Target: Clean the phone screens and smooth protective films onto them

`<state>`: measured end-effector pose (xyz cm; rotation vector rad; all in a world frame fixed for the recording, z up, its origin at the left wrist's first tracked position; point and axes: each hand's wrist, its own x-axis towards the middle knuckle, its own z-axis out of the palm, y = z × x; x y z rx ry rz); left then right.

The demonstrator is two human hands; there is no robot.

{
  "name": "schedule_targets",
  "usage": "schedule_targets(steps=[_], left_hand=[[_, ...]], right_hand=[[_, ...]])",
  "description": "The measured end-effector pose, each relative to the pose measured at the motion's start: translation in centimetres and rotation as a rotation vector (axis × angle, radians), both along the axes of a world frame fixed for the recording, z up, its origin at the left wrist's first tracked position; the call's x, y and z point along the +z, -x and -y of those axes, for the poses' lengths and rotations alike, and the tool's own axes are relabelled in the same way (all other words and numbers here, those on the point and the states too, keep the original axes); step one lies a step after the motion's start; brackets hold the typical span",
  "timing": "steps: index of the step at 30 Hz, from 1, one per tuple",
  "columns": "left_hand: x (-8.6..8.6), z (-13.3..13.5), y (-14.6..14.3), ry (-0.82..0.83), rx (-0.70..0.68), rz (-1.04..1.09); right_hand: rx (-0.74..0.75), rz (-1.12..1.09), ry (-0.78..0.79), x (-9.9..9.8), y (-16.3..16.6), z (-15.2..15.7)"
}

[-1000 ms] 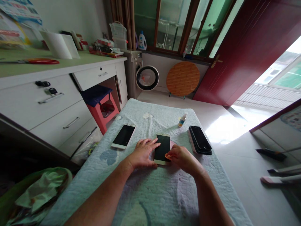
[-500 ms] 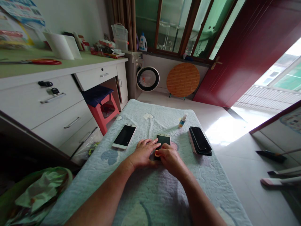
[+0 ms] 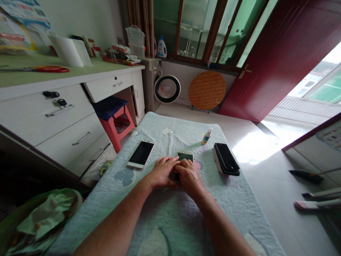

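A smartphone (image 3: 185,155) with a pale frame and dark screen lies flat in front of me, its lower part mostly covered by my hands. My left hand (image 3: 163,172) holds it along its left side, fingers reaching to the edge. Over the screen, my right hand (image 3: 188,175) is closed with bent fingers pressed together; what they pinch is hidden. To the left lies a white smartphone (image 3: 141,154) with a black screen. A small spray bottle (image 3: 207,136) stands beyond my right hand. Farther right is a stack of phones (image 3: 226,159), a black one on top.
A pale blue quilted cloth (image 3: 149,220) covers the table. Drawers and a desk (image 3: 106,73) run along the left, with a red stool (image 3: 117,124) beside them. A bin (image 3: 45,217) stands at lower left. Behind are a washing machine (image 3: 152,81) and a round wooden tabletop (image 3: 207,90).
My right hand has moved slightly up the phone and closer to my left hand. The small orange thing seen at its fingertips is now hidden.
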<state>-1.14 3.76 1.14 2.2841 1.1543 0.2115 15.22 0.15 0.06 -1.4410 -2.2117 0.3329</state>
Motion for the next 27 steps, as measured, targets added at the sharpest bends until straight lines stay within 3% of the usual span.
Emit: schedule_targets(steps=[17,27], left_hand=[[-0.2,0.0,-0.1,-0.058,0.001,-0.014],[-0.4,-0.1,-0.1,-0.043,-0.01,-0.012]], right_hand=[[0.137,0.122,0.09,1.1,0.6,0.8],[0.016,0.127,0.046,0.9,0.3,0.0]])
